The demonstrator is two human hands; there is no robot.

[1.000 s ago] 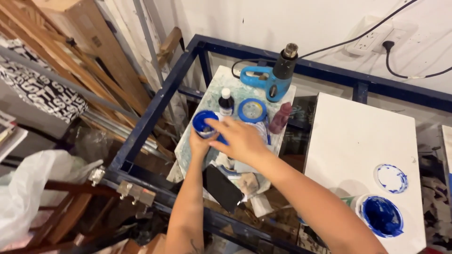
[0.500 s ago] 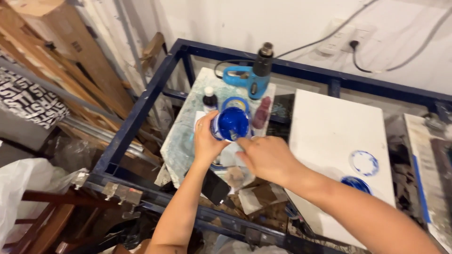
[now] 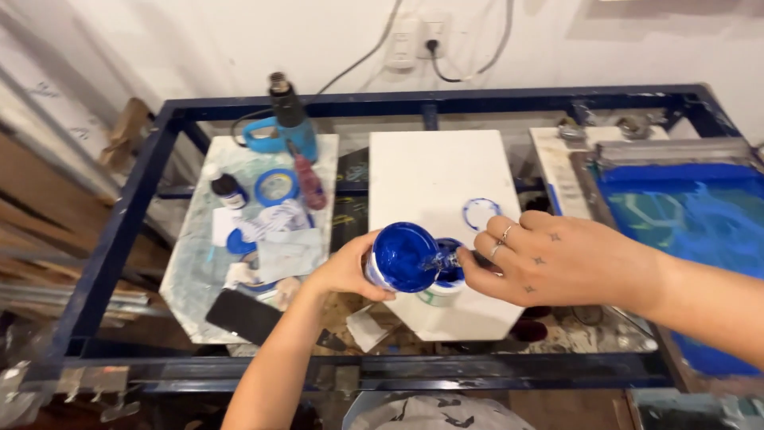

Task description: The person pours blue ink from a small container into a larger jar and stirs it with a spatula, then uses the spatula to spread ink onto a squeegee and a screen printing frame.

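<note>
Blue-ink tub (image 3: 404, 257), tilted on its side, sits gripped in the left hand (image 3: 348, 271) above the white board's (image 3: 434, 171) near edge, over a second ink container (image 3: 442, 283). Right hand (image 3: 549, 263) pinches a small tool, too hidden to tell, at the tub's mouth.

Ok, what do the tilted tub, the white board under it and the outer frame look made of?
Tub: likely plastic, with a white wall and glossy blue paint or ink coating the inside. Left hand holds it tilted; right hand is at its mouth. Board: smooth matte white, perhaps laminate or painted wood; can't tell. Frame: square dark-blue bars, probably painted metal.
</note>
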